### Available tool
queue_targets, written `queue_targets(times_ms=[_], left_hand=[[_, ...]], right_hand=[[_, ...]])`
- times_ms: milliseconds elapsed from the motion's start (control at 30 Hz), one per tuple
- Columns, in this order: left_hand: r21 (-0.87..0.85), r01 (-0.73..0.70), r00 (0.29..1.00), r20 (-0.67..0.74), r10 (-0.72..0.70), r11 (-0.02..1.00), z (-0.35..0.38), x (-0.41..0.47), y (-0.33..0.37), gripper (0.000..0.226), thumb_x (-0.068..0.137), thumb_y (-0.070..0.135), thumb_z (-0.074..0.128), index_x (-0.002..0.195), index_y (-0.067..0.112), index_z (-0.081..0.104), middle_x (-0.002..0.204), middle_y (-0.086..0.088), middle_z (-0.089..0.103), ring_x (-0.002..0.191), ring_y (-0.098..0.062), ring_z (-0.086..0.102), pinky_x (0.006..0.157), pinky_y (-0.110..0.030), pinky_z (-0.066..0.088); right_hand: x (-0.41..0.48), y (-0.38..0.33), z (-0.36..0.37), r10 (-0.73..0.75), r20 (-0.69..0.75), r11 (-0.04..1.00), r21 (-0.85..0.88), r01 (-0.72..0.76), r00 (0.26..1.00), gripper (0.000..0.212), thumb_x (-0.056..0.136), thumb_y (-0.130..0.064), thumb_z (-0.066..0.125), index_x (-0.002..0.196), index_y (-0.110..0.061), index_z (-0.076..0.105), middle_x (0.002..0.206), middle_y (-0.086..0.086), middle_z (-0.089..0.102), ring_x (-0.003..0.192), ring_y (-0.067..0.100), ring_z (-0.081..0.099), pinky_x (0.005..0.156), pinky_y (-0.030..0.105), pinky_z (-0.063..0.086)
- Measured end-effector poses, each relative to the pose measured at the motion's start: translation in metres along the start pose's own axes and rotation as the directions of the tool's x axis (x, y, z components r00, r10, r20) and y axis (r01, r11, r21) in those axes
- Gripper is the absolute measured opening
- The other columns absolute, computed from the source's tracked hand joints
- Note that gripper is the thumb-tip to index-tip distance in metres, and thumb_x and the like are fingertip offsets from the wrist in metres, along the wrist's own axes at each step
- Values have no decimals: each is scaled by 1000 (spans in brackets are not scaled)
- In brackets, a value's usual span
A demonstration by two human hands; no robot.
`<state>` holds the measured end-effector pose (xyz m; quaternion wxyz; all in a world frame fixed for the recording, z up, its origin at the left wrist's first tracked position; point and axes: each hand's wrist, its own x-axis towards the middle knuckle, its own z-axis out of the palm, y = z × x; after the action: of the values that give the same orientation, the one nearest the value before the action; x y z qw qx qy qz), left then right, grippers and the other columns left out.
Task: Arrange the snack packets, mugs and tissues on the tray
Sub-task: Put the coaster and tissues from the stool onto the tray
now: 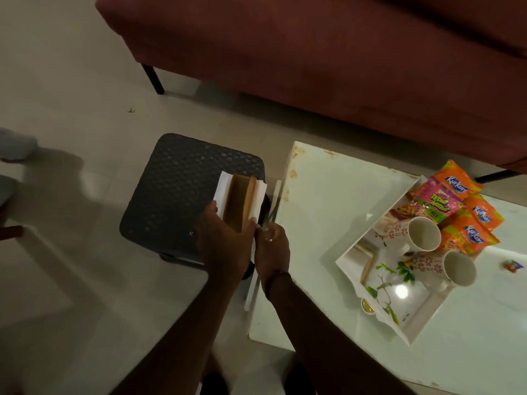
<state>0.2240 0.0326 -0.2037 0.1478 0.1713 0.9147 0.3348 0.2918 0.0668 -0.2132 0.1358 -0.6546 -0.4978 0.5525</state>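
Note:
My left hand (225, 238) grips a tan wooden tissue holder (239, 203) with white tissues (223, 187) standing in it, held over the dark woven stool (176, 186). My right hand (271, 249) is curled beside it at the holder's lower right edge, fingers closed near the tissues; what it pinches is blurred. On the white table sits the white tray (353, 258) with a leaf print. Two floral mugs (419, 233) (456, 267) lie on their sides in it. Orange and pink snack packets (450, 206) are piled at its far right end.
A maroon sofa (313, 67) runs along the back, close to the white glossy table (328, 201). A small sweet wrapper (512, 266) lies on the table at right. A small round lid (368, 306) sits by the tray's near edge. Pale floor spreads to the left.

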Motion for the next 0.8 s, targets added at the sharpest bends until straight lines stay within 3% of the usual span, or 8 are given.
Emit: queue_targets(times_ms=[100, 233, 300, 400, 667, 800], left_hand=[[45, 53, 999, 5, -53, 998, 8, 5, -1, 82, 73, 52, 75, 138, 15, 42, 135, -8, 55, 122, -29, 55, 97, -49, 50], [9, 17, 999, 36, -18, 1000, 4, 7, -11, 57, 85, 51, 65, 126, 13, 53, 119, -8, 62, 108, -26, 61, 89, -45, 54], [-46, 14, 999, 37, -13, 999, -2, 7, -16, 53, 86, 52, 61, 122, 13, 54, 113, -7, 64, 103, -25, 63, 86, -45, 55], [-87, 38, 999, -19, -40, 995, -18, 5, -23, 48, 85, 53, 60, 114, 15, 55, 103, -4, 64, 91, -22, 65, 77, -44, 58], [-147, 66, 988, -125, -85, 987, -52, 3, -50, 44, 83, 50, 66, 112, 18, 54, 100, 5, 59, 87, -14, 60, 72, -31, 54], [-154, 51, 989, -132, -72, 987, -60, 3, -63, 40, 83, 49, 67, 111, 24, 52, 98, 13, 52, 80, 4, 52, 66, -14, 39]], right_hand=[[10, 0, 8, 63, 12, 997, 32, -63, 998, 51, 97, -45, 54, 140, -19, 47, 140, 2, 54, 126, 22, 51, 98, 29, 41], [22, -4, 16, 115, 15, 993, 26, -116, 993, 50, 97, -43, 54, 140, -19, 47, 143, 2, 53, 128, 24, 50, 98, 29, 39], [26, -5, 19, 146, 45, 988, 42, -148, 988, 50, 95, -43, 57, 139, -20, 48, 139, 1, 55, 125, 25, 53, 102, 34, 43], [30, -3, 25, 132, 75, 991, 24, -134, 988, 49, 89, -42, 66, 131, -19, 53, 126, 2, 63, 110, 22, 60, 96, 37, 52], [38, -4, 46, 172, -26, 985, 3, -172, 985, 58, 76, -45, 80, 120, -16, 56, 122, 3, 66, 111, 27, 62, 96, 41, 53], [40, -1, 51, 134, -66, 991, 5, -134, 989, 50, 79, -41, 78, 116, -15, 57, 117, 4, 66, 108, 26, 63, 88, 36, 53]])
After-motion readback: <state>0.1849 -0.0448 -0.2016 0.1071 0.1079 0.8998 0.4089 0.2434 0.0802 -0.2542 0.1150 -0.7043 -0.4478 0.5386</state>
